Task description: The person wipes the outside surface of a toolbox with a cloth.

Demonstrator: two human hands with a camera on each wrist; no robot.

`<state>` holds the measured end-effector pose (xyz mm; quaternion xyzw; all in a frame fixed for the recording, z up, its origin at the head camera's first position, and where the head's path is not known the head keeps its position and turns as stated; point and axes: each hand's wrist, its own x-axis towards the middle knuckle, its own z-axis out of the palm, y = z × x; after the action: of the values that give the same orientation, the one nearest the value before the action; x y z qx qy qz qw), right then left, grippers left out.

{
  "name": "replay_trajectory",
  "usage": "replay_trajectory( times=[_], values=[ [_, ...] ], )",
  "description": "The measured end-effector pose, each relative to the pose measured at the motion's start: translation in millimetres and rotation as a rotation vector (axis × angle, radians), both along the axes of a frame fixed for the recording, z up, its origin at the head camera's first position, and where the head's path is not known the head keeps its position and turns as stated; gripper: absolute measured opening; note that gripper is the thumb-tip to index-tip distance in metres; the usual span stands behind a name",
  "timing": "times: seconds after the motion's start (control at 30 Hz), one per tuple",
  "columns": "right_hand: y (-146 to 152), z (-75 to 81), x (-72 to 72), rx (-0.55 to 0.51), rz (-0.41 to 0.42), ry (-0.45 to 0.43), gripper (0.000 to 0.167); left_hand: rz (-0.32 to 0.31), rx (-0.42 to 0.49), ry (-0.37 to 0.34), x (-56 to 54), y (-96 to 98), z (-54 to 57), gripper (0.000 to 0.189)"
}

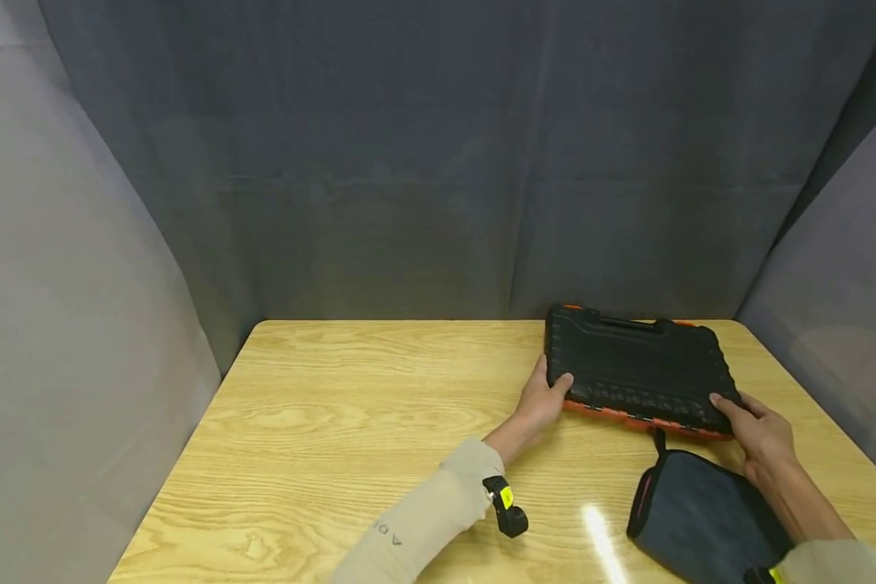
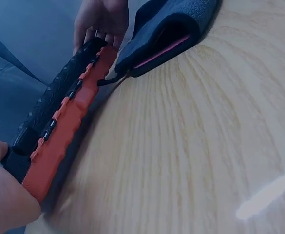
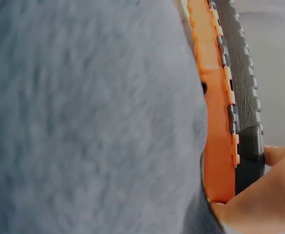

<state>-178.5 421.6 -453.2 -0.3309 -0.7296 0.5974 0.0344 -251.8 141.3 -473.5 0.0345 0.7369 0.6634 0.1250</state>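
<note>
A black plastic carrying case (image 1: 642, 365) with an orange lower half (image 2: 59, 146) lies toward the table's back right corner, its handle on the far side and its hinged edge facing me. My left hand (image 1: 543, 397) grips its left end, thumb on top of the lid. At the opposite end my right hand (image 1: 762, 434) holds the near corner, thumb over the lid and fingers along the side. Below the right forearm sits a blue-grey fabric pouch (image 1: 701, 507) with a black loop pointing at the case. In the right wrist view the pouch (image 3: 93, 117) hides much of the case.
The wooden table (image 1: 321, 454) reaches back to a dark grey curtain (image 1: 380, 178). Pale grey fabric walls stand on the left (image 1: 66, 308) and the right (image 1: 839, 324). A small black wrist device (image 1: 507, 507) hangs at the left sleeve.
</note>
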Motion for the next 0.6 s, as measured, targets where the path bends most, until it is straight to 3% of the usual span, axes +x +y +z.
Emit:
replay_trajectory(
  times=[0.27,0.4,0.6],
  values=[
    [-16.6,14.4,-0.7,-0.015,-0.02,0.042,0.087,0.01,0.017,0.047,2.1,-18.2,14.2,0.066],
    [-27.3,21.8,-0.3,-0.035,-0.015,0.065,0.086,0.004,-0.023,0.079,4.4,-30.2,19.2,0.066],
    [-40.5,28.9,0.1,-0.051,0.024,0.094,0.087,-0.016,-0.111,0.192,7.4,-50.9,24.0,0.069]
  ],
)
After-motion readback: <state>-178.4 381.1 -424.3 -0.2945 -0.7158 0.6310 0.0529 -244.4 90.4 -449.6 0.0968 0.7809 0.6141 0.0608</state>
